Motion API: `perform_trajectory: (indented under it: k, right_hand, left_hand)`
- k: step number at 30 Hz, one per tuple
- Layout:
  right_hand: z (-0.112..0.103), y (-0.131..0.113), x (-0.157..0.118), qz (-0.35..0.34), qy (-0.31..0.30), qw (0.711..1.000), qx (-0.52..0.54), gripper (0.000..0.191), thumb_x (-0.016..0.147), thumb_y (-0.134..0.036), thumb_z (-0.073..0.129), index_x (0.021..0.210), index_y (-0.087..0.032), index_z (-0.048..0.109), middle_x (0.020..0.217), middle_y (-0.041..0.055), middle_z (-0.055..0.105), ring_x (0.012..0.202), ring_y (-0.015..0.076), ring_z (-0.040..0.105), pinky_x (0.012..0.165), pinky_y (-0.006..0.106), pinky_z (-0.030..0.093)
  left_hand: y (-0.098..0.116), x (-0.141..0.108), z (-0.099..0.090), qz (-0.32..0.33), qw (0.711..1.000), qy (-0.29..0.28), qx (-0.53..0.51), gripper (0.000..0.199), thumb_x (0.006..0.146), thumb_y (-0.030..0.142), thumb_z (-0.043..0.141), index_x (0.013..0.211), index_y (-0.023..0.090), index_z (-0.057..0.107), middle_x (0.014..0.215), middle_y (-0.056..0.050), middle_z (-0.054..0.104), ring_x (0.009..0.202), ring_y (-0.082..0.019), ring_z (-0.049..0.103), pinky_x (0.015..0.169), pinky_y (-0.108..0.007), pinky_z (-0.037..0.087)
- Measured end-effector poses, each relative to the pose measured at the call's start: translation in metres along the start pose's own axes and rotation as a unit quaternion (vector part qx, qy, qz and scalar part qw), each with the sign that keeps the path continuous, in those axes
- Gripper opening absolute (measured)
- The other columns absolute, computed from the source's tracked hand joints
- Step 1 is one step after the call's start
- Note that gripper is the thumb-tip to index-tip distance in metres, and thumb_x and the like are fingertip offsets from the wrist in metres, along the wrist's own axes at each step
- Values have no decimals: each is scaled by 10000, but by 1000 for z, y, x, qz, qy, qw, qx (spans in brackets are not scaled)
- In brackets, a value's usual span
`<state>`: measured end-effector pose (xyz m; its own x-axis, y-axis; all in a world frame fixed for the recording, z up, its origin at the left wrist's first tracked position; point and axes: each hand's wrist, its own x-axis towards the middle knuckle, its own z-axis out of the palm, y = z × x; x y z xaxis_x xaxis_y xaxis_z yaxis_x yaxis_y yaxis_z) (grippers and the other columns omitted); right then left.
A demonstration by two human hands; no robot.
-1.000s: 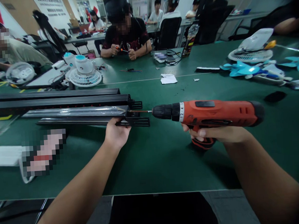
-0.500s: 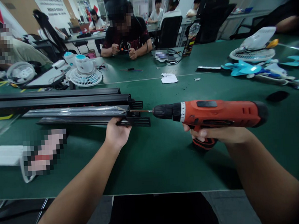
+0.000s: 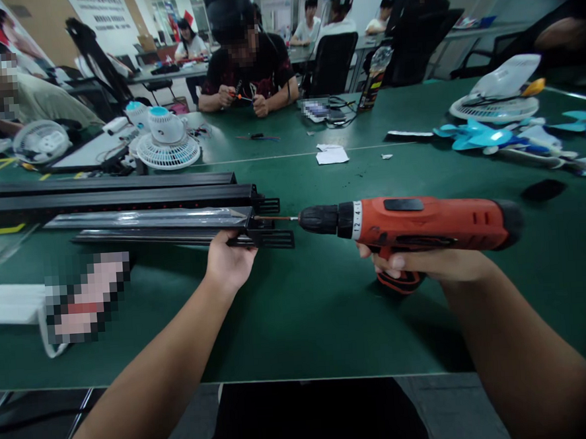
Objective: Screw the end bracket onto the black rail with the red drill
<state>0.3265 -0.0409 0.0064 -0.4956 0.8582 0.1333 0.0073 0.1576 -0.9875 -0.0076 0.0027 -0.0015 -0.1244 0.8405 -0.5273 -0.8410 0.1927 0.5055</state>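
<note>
My right hand (image 3: 415,265) is wrapped round the handle of a red and black power drill (image 3: 432,221), which points left. A long thin bit (image 3: 280,218) runs from the drill's chuck to the end of a black metal profile (image 3: 149,220) partly covered in clear film. Where the bit tip meets the profile is too small to make out. My left hand (image 3: 231,263) grips that profile near its right end, fingers hidden beneath it. Slotted black brackets (image 3: 277,238) stick out from the end beside my left hand.
More black profiles (image 3: 113,199) lie behind. Fan parts (image 3: 167,148) stand at the back left, blue fan blades (image 3: 471,132) at the right. A paper scrap (image 3: 332,154) and a bottle (image 3: 376,75) are farther back. Across the green table (image 3: 303,311), a person (image 3: 249,70) holds a small tool.
The drill has shifted very slightly to the left in my right hand. My left hand and the profile look the same.
</note>
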Motion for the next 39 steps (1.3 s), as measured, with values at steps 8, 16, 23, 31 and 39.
perform_trajectory:
  k: [8,16,23,31,39]
  right_hand:
    - [-1,-1,1,-1,-9,1000,-8,350,943,-493,988,1128,-213,890,784,15,750,569,123,631,550,250,638]
    - [-1,-1,1,-22,-27,999,-18,314,989,-469,951,1182,-226,907,678,-16,678,610,161,659,579,271,652]
    - [0,0,-1,-8,-2,1000,-5,296,960,-449,978,1150,-235,902,875,35,782,613,125,652,605,263,673]
    - [0,1,0,-19,-5,1000,-8,299,964,-444,979,1149,-220,908,735,0,735,589,131,653,596,255,667]
    - [1,-3,0,-14,-8,1000,-22,313,965,-475,967,1146,-226,908,687,-18,686,595,151,652,577,273,643]
  left_hand:
    - [0,0,0,-1,1000,1,2,431,933,52,534,1304,140,735,950,-75,850,759,-197,789,756,-288,658]
    - [0,5,-5,3,1000,-24,7,509,898,56,553,1360,158,741,967,-74,859,810,-214,806,798,-306,657]
    - [0,8,-8,5,1000,-23,2,470,886,52,573,1310,157,746,995,-77,854,800,-205,790,831,-311,655]
    - [0,7,-6,4,1000,-16,8,401,894,55,561,1233,163,745,926,-61,841,794,-196,794,808,-289,646]
    - [0,6,-6,5,1000,-21,7,446,914,48,563,1303,167,746,954,-64,854,808,-201,804,811,-298,652]
